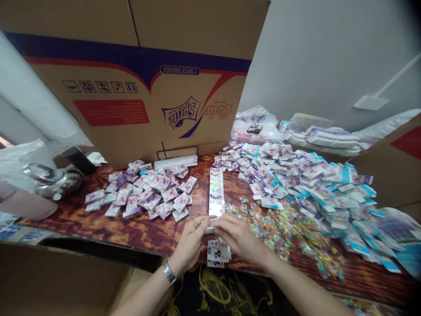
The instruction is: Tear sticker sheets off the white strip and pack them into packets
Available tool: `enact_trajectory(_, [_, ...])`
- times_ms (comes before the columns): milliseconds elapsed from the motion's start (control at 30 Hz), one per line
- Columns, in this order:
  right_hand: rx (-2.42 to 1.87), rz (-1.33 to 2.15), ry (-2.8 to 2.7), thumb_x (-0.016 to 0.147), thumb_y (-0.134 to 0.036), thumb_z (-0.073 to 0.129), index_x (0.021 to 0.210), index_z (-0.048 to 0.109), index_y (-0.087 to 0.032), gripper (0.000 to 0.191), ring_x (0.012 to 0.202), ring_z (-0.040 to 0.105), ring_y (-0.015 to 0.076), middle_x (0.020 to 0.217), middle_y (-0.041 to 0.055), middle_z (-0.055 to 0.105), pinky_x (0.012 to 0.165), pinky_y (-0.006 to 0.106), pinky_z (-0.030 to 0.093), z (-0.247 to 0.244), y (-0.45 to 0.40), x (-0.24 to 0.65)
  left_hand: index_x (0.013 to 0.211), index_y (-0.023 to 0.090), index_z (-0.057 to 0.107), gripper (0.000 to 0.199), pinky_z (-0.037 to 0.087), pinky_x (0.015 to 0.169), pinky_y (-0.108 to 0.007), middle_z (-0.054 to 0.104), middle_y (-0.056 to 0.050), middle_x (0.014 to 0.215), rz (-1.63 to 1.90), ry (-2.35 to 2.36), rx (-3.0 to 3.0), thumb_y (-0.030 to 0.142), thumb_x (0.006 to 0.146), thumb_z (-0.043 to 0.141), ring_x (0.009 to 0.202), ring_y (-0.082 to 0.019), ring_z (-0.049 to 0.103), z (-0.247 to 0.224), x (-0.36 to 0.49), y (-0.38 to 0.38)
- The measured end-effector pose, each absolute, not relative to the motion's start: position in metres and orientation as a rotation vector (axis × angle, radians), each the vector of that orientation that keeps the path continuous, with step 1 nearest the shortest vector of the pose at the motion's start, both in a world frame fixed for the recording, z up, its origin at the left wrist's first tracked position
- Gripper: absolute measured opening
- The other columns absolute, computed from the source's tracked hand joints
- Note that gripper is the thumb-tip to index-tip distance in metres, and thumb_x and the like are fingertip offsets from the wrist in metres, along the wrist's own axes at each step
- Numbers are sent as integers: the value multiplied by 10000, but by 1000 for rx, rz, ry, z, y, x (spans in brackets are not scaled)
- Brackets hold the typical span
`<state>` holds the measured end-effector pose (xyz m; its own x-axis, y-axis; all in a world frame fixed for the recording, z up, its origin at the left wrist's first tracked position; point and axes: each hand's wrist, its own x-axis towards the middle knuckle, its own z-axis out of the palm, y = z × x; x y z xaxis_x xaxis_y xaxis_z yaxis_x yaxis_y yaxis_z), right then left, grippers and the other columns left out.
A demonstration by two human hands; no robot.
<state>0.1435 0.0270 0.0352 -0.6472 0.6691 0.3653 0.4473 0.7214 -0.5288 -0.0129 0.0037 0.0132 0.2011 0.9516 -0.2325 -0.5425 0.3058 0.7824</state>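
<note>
My left hand (190,242) and my right hand (241,237) meet at the table's front edge. Between their fingertips is a small white box (209,229), mostly hidden by the fingers. Under and beyond the hands lie strips of printed stickers (216,188), with more sticker sheets (217,255) below, reaching the edge. Small purple-and-white boxes (158,188) form a pile to the left. On the right, beside my right hand, spread many tiny clear packets with colourful contents (279,224). Beyond them is a large heap of similar small boxes, some blue-sided (315,184).
A tall printed carton (131,109) stands at the back. Clear plastic sleeves (176,162) lie before it. A metal kettle (57,182), a dark cylinder (79,159) and a pinkish container (26,202) are at left. Plastic-wrapped bundles (255,125) and another carton (391,162) sit at right.
</note>
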Motion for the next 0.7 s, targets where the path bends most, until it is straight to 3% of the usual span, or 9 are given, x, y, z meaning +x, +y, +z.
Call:
enact_trajectory(100, [-898,740,-2331,893,-208,521,1016,593,-196,144,835,549,147,889,43,563,734,261,466,41,33,145,969,122,670,387,486,732,-309,652,-92,912,1067,763,702,445,876,478,806,-182,591,17,-18,4])
enact_trajectory(267, [-1088,847,-2318,855,-249,580,878,573,-191,64,812,533,151,870,25,539,699,255,439,41,38,148,1146,177,589,359,439,867,-339,639,-59,1011,800,791,1062,263,798,605,937,-202,577,25,-28,3])
enact_trajectory(400, [-1163,854,-2300,819,-260,625,888,544,-187,129,753,524,142,854,12,539,643,238,416,34,38,148,1230,182,478,409,448,867,-344,575,-90,1137,786,880,1249,282,839,544,991,-207,561,22,-30,3])
enact_trajectory(567, [-1071,651,-2301,908,-269,491,830,547,-178,132,722,522,141,781,20,548,641,238,406,21,30,145,1346,190,274,524,476,818,-357,609,-77,1005,823,828,1222,290,873,476,860,-182,610,8,-31,4])
enact_trajectory(700, [-1026,358,-2341,939,-287,402,758,516,-181,239,705,504,159,742,41,538,633,253,407,7,25,140,1260,176,384,408,479,735,-335,639,-62,880,879,1079,1482,275,871,455,761,-189,614,-1,-30,2])
